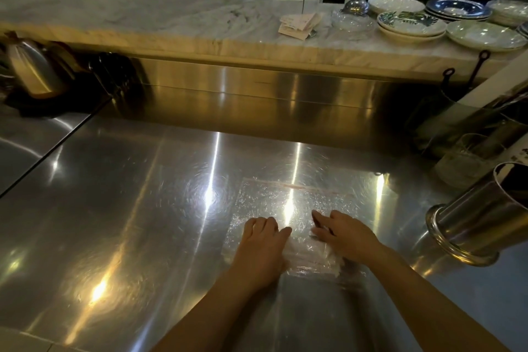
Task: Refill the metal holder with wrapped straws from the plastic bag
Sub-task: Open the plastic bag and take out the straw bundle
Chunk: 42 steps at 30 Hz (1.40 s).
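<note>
1. Straws, wrapped in white paper (333,258), lie at the near end of the clear plastic bag (294,203), bunched under and just right of the right hand (347,234). How they are lined up I cannot tell through the wrinkled film.
2. Both hands rest flat on that near end. The left hand (263,240) presses palm down with fingers loosely curled, gripping nothing I can make out. The right hand's fingers are stretched forward over the bundle; whether it has pinched any straws is hidden.
3. The bag runs away from the person across the steel counter (128,208), its far half flat and seemingly empty, its sealing strip at the far edge.
4. Further right, well apart, the metal holder (485,217) stands with its mouth open. From here the right hand looks the nearer one for carrying straws across.
</note>
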{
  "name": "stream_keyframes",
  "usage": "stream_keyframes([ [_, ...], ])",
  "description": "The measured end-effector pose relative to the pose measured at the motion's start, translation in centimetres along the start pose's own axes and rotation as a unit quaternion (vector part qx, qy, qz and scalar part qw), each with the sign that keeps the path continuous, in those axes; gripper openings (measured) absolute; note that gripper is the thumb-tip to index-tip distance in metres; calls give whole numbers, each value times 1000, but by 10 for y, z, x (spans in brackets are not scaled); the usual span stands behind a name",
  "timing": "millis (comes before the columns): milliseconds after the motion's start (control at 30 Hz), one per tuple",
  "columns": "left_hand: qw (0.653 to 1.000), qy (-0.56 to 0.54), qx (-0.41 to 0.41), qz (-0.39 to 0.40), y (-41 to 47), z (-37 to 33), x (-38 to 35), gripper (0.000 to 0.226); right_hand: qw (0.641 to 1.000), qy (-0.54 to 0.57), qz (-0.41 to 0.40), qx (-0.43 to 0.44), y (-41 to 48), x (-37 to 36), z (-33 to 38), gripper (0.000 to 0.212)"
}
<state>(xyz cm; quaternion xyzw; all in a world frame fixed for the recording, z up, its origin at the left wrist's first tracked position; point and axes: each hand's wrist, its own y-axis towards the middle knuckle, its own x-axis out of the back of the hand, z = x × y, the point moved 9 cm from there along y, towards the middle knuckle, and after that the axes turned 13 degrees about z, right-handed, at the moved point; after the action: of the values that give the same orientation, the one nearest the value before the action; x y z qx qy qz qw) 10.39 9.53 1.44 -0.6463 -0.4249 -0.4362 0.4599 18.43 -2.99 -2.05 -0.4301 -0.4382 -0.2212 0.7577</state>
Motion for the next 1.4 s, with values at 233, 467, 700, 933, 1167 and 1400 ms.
stream_keyframes([
  [233,992,28,-45,-117,-23,-17,16,33,997,-73,-21,-31,1,7,2,51],
  [467,992,-2,-57,-116,-38,-13,8,35,994,-97,-32,-35,6,4,-3,75],
  [700,993,-54,-63,-84,-58,-15,5,37,997,-55,41,-19,15,-22,-19,96],
  [933,996,-69,-46,30,-51,-13,-16,55,997,-58,38,-20,15,-21,-21,101],
  [1167,996,32,-77,39,-63,-18,-25,57,997,-59,47,-21,15,-19,-23,92],
  [1400,995,25,-96,-25,-82,-26,-4,41,997,-64,45,-30,18,-10,-30,103],
])
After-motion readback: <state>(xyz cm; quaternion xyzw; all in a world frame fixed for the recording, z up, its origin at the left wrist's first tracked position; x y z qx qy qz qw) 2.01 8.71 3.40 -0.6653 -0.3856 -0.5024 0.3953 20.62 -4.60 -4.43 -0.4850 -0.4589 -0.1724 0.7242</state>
